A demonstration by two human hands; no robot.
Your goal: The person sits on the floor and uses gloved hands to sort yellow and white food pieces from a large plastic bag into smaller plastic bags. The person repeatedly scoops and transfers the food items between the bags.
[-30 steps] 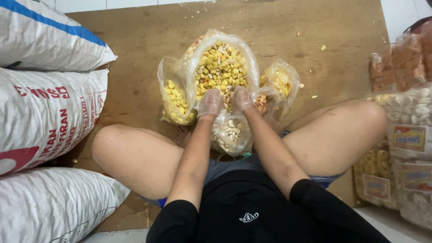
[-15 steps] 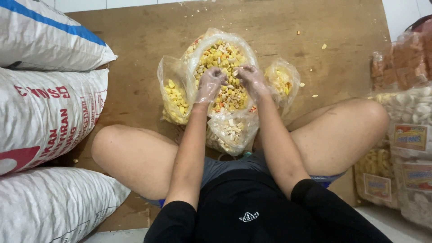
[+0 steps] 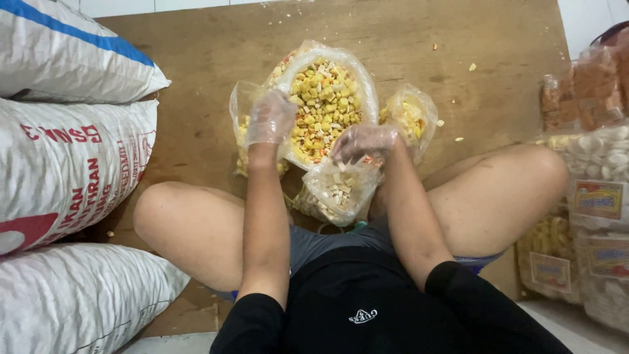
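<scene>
A filling step is judged to be in hand: the gloved left hand (image 3: 270, 118) is curled on the rim of the large clear bag of mixed snacks (image 3: 325, 108) on the wooden floor (image 3: 196, 78), while the gloved right hand (image 3: 363, 143) is cupped, fingers together, over the small open bag (image 3: 339, 193) between the knees. Whether snack pieces are held in the right hand cannot be told. A release straight over the small bag's mouth is judged to be called for next.

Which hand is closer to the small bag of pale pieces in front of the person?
Right. The right hand hovers just above the small bag, at its open top. The left hand is farther off, at the left rim of the big bag.
</scene>
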